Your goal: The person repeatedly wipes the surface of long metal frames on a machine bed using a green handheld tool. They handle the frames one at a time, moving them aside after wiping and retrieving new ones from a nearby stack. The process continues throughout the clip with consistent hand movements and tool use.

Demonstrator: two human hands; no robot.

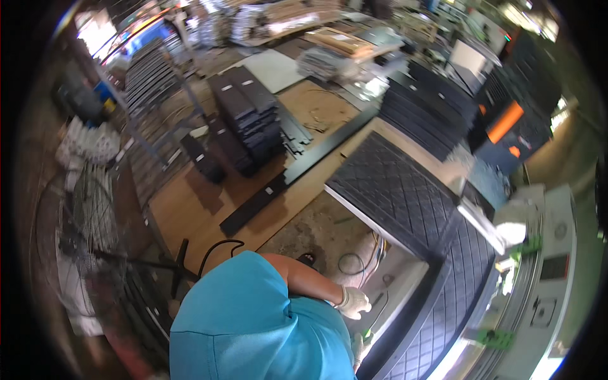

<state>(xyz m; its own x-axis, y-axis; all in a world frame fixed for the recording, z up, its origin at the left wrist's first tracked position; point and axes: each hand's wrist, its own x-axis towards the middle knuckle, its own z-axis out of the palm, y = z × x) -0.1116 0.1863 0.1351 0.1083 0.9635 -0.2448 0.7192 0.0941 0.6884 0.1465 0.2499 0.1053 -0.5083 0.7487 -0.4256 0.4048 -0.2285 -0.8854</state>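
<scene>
My left hand (pixel 354 303), in a pale work glove, hangs in front of the machine's light grey panel (pixel 401 289). Its fingers are slightly curled and apart, with nothing visible in them. Lower in the picture is my right hand (pixel 362 350), also gloved and partly hidden by my blue shirt. A small green item (pixel 368 333) shows at its fingertips; whether the hand grips it cannot be told. A thin dark cable (pixel 382 308) runs up from near it. Beside both hands lies the machine's black worktable (pixel 394 190), patterned with diagonal lines.
A long dark metal strip (pixel 308 161) lies across a wooden board (pixel 185 209), near stacked dark metal panels (pixel 249 109). Another dark stack (pixel 427 109) stands farther right. Green clamps (pixel 494 337) sit along the machine. Loose cables (pixel 377 247) hang by the worktable. A roller conveyor (pixel 149 71) stands upper left.
</scene>
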